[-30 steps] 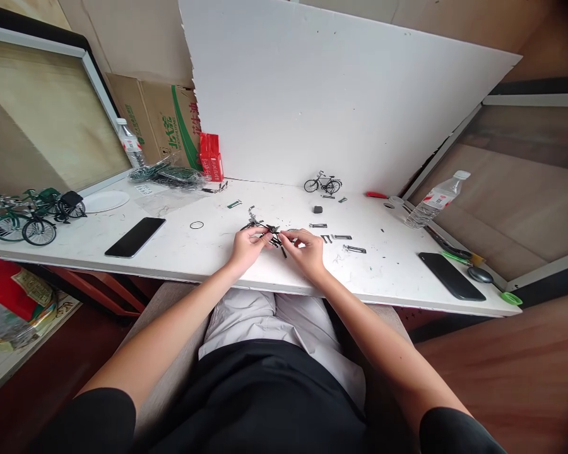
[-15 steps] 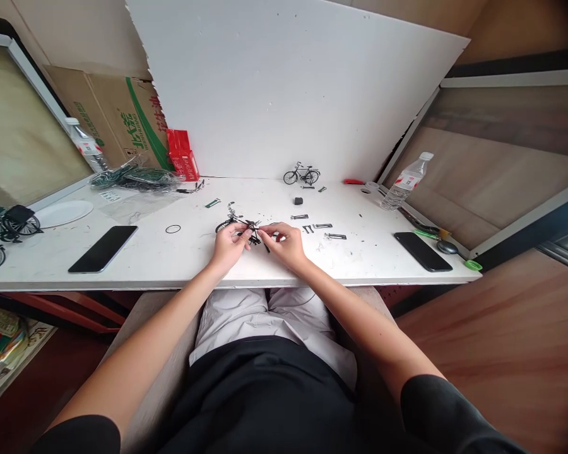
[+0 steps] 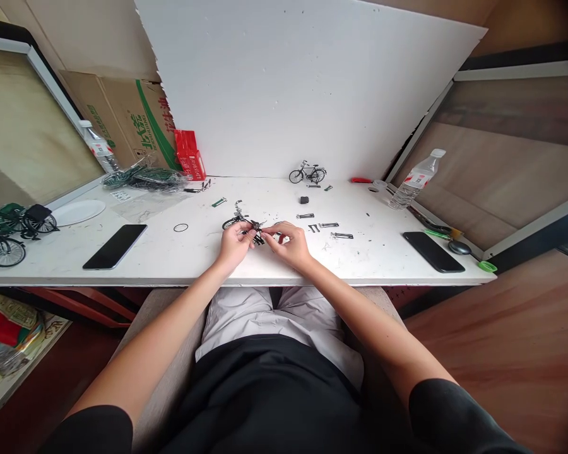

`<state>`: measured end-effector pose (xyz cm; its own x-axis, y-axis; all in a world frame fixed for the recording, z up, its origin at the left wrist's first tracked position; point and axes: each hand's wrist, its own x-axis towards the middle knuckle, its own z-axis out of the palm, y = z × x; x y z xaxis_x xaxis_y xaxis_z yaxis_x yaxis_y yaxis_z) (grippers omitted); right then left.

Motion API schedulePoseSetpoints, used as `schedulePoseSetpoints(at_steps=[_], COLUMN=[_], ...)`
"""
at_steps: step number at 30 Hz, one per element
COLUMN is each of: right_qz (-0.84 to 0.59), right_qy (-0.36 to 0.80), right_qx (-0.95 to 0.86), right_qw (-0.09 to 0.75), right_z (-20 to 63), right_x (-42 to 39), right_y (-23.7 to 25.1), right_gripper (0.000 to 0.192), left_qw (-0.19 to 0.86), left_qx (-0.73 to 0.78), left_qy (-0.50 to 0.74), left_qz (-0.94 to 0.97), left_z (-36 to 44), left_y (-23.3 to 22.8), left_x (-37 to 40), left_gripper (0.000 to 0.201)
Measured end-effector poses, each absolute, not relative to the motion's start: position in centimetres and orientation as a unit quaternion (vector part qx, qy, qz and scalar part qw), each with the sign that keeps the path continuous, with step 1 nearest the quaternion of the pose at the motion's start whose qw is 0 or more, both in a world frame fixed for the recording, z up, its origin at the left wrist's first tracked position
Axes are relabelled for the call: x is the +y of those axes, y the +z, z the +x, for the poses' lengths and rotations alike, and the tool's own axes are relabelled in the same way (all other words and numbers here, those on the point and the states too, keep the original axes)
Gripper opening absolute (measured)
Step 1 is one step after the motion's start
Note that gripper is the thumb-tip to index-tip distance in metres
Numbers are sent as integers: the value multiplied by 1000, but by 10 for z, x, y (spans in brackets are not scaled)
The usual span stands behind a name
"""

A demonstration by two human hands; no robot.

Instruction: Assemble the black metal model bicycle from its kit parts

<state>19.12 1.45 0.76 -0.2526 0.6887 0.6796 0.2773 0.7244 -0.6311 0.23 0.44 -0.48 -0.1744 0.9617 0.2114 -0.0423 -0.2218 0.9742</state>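
Observation:
Near the front middle of the white table (image 3: pixel 203 258), a small black model bicycle (image 3: pixel 231 221) is partly hidden behind my hands. My left hand (image 3: pixel 235 244) is closed, thumb and fingers pinched on the bicycle's frame. Close beside it, my right hand (image 3: pixel 289 244) is closed too, its fingertips pressed at the same middle section of the bicycle; any small part between them is too small to make out. Several thin dark parts, among them a flat bracket-like piece (image 3: pixel 343 236), lie right of my right hand. A small black block (image 3: pixel 304 200) sits farther back.
A finished-looking model bicycle (image 3: pixel 307 173) stands by the white back board (image 3: pixel 284 88). Phones lie left (image 3: pixel 115 246) and right (image 3: pixel 433 251). A thin black ring (image 3: pixel 180 227), bagged green parts (image 3: pixel 146 177), a red box (image 3: pixel 190 155), a water bottle (image 3: pixel 417 179) and green model bikes (image 3: pixel 14 227) surround the work.
The whole view has shifted slightly, so things appear farther right. Both hands keep their pinch on the model bicycle, with only slight finger movement.

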Motion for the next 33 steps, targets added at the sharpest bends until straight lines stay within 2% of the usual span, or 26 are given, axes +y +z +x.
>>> schedulePoseSetpoints(at_steps=[13,21,33], right_qz=[-272,-314,-344], right_qy=[196,207,183], right_qx=[-781,-785,-790], right_qw=[526,492,473], right_z=[191,191,190], right_x=[16,22,23], right_y=[5,0,-8], right_gripper=[15,16,17], left_qw=[415,432,419], left_qx=[478,468,455], left_qy=[609,604,613], left_qz=[478,479,492], left_z=[3,1,1], left_y=[-5,-6,-12], left_x=[6,5,9], left_gripper=[26,28,20])
